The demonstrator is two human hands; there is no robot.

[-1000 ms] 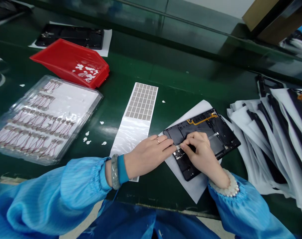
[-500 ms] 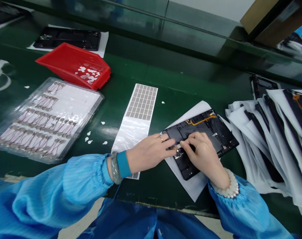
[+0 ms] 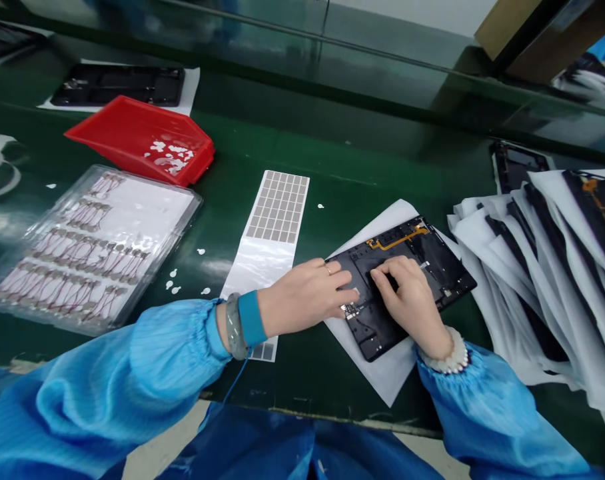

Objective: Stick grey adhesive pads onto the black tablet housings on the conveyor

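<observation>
A black tablet housing [image 3: 382, 327] with an orange flex cable [image 3: 402, 238] lies at a slant on a white sheet [image 3: 372, 370]. My left hand [image 3: 307, 297] reaches over the housing's left end, fingers spread and slightly bent, the fingertips by a small metallic part [image 3: 351, 311]. Over the middle of the housing, my right hand [image 3: 407, 300] has thumb and forefinger pinched together; whatever is between them is too small to make out. Beneath my left forearm runs a white label sheet [image 3: 262, 260] with grey rectangular stickers.
To the left, a clear tray [image 3: 152, 260] holds rows of small wired discs. Behind it stands a red bin [image 3: 127, 130] with white scraps; more scraps [image 3: 173, 273] dot the green table. Housings interleaved with white sheets [image 3: 507, 267] are stacked on the right. Another housing [image 3: 117, 85] lies at back left.
My right hand has drawn slightly away from my left fingertips, toward the middle of the housing. The left hand stays at the housing's left end. The whole view has shifted slightly.
</observation>
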